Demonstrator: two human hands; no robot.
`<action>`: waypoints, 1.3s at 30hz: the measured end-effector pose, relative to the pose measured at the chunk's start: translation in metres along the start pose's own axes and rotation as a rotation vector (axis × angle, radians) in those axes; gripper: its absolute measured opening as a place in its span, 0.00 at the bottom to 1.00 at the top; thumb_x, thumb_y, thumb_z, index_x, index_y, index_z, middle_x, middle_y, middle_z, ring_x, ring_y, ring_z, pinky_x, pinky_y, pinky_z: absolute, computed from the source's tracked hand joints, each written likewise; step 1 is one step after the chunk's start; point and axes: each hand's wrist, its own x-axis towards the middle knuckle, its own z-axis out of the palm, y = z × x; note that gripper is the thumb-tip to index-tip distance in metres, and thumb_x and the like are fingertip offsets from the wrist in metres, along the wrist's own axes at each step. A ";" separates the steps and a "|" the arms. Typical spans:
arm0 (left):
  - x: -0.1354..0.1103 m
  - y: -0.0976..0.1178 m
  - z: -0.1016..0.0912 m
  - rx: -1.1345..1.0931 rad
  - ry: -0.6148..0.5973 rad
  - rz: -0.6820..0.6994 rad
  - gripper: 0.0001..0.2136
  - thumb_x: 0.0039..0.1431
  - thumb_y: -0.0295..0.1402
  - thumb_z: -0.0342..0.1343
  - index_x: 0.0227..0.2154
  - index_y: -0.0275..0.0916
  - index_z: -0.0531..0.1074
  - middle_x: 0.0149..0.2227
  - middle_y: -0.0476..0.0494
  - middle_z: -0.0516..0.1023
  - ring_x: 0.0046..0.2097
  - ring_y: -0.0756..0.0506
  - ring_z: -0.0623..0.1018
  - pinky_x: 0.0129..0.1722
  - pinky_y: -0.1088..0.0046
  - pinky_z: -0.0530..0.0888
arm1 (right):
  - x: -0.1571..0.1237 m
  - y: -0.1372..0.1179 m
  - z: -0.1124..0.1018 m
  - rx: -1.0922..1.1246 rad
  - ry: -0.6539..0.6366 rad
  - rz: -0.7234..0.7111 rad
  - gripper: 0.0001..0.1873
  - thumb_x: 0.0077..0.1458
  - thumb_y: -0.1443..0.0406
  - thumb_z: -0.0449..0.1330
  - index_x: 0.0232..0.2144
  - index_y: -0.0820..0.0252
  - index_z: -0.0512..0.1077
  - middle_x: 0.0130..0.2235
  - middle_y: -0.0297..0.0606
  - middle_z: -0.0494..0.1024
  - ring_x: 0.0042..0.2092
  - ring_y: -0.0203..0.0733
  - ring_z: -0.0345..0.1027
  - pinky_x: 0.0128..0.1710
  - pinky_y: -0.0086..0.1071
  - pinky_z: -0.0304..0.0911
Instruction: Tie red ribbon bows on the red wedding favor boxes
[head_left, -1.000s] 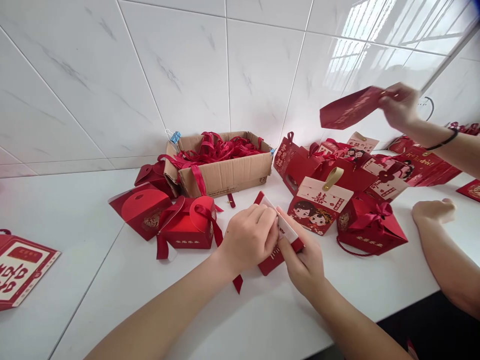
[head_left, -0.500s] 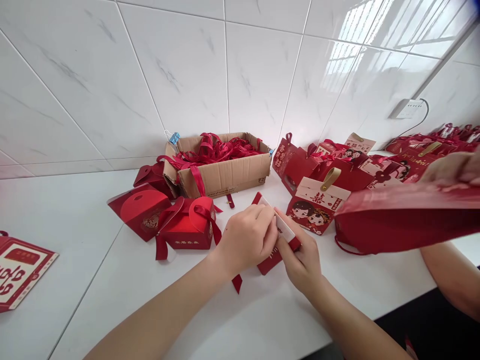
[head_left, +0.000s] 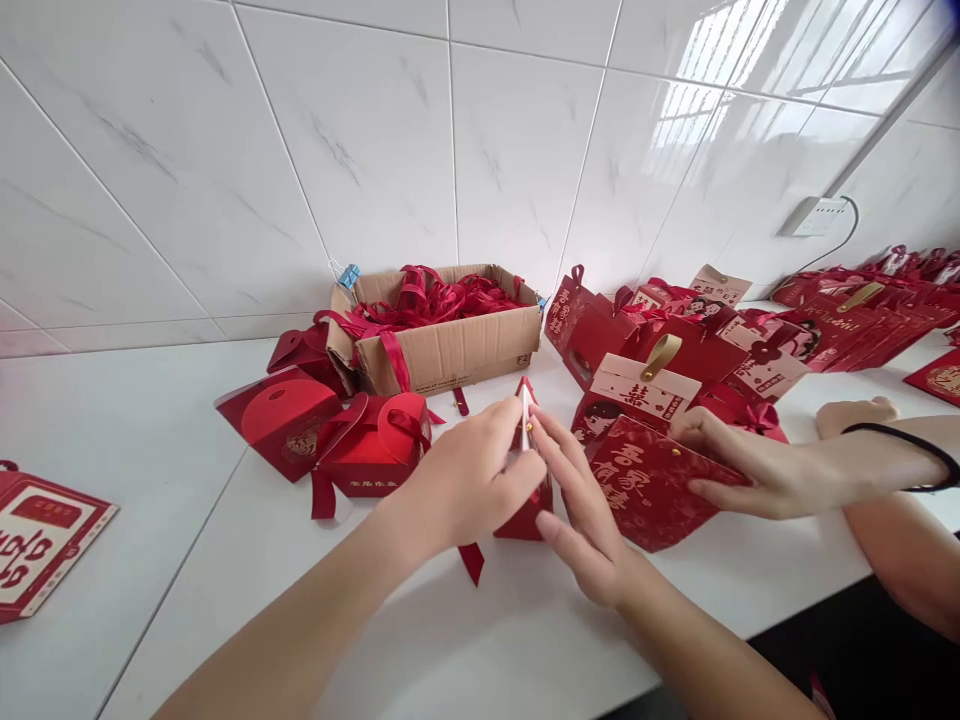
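Between my hands stands a small red gift box point(head_left: 519, 520), its top drawn to a narrow, pale ridge with a gold stud near it. My left hand point(head_left: 476, 470) is closed at the box's left side and top, its thumb and fingers pinching the ridge. Along the right side, my right hand point(head_left: 585, 520) has its fingers against the box and steadies it. Most of the box's front is hidden by my hands. The end of a dark red ribbon point(head_left: 472, 563) sticks out below my left hand onto the table.
Behind is a cardboard box point(head_left: 450, 360) full of red ribbons point(head_left: 450, 300). Red boxes point(head_left: 382, 460) stand at left, with a flat printed one point(head_left: 45, 540) farther out. At right, a co-worker's hand point(head_left: 735, 460) touches a red box point(head_left: 652, 490) before several others.
The box in my hands has turned more upright, its ridge now pointing away from me. My right fingers have straightened along its side. The co-worker's red box has come down to the table.
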 end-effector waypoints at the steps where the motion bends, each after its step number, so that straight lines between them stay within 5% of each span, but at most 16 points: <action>1: -0.002 0.001 -0.005 0.010 -0.022 -0.023 0.09 0.59 0.30 0.42 0.24 0.41 0.50 0.24 0.54 0.61 0.25 0.51 0.60 0.23 0.73 0.58 | 0.000 0.000 0.000 -0.007 0.047 0.011 0.28 0.62 0.66 0.46 0.64 0.52 0.53 0.66 0.42 0.51 0.67 0.52 0.46 0.63 0.52 0.52; 5: -0.008 0.009 -0.015 0.084 -0.110 -0.029 0.09 0.56 0.28 0.41 0.23 0.40 0.49 0.23 0.53 0.59 0.25 0.50 0.59 0.22 0.73 0.57 | 0.001 -0.002 0.002 -0.055 0.291 0.039 0.16 0.60 0.71 0.53 0.48 0.52 0.72 0.50 0.41 0.69 0.52 0.42 0.67 0.51 0.38 0.66; 9: -0.015 0.023 -0.014 0.184 -0.188 -0.004 0.07 0.57 0.28 0.41 0.24 0.40 0.51 0.25 0.51 0.62 0.26 0.49 0.61 0.24 0.73 0.57 | 0.004 -0.004 0.002 -0.086 0.390 0.063 0.07 0.54 0.71 0.61 0.36 0.56 0.72 0.39 0.38 0.70 0.41 0.39 0.68 0.39 0.33 0.69; 19: -0.020 0.033 -0.010 0.299 -0.253 0.056 0.03 0.56 0.29 0.44 0.27 0.40 0.57 0.31 0.47 0.67 0.31 0.47 0.67 0.27 0.72 0.61 | 0.009 -0.005 -0.004 -0.155 0.361 -0.007 0.07 0.51 0.73 0.59 0.31 0.58 0.67 0.31 0.34 0.69 0.31 0.34 0.64 0.27 0.27 0.63; 23: -0.020 0.031 -0.008 0.310 -0.254 -0.039 0.03 0.55 0.32 0.44 0.28 0.41 0.56 0.29 0.48 0.67 0.28 0.47 0.67 0.24 0.73 0.59 | 0.013 -0.003 -0.004 -0.210 0.399 -0.029 0.07 0.49 0.73 0.57 0.28 0.57 0.64 0.28 0.32 0.67 0.28 0.33 0.62 0.25 0.27 0.61; 32: -0.023 0.029 -0.001 0.390 -0.049 -0.125 0.11 0.61 0.34 0.40 0.23 0.41 0.53 0.20 0.51 0.63 0.21 0.49 0.62 0.21 0.73 0.54 | 0.009 0.005 -0.002 -0.104 0.387 0.029 0.07 0.50 0.72 0.57 0.28 0.57 0.64 0.29 0.33 0.66 0.29 0.34 0.61 0.24 0.27 0.60; 35: -0.027 0.022 -0.011 0.463 -0.025 -0.164 0.12 0.60 0.33 0.41 0.21 0.40 0.53 0.18 0.51 0.62 0.20 0.50 0.60 0.20 0.73 0.53 | 0.005 0.010 -0.003 -0.029 0.416 0.066 0.06 0.51 0.73 0.57 0.30 0.57 0.65 0.31 0.34 0.66 0.31 0.35 0.62 0.25 0.28 0.61; 39: -0.047 0.004 -0.038 0.482 -0.136 -0.080 0.14 0.59 0.36 0.45 0.19 0.40 0.56 0.17 0.52 0.64 0.18 0.51 0.60 0.19 0.73 0.54 | 0.004 0.012 -0.007 0.090 0.569 0.101 0.05 0.54 0.70 0.57 0.30 0.57 0.64 0.32 0.34 0.66 0.29 0.33 0.63 0.26 0.29 0.63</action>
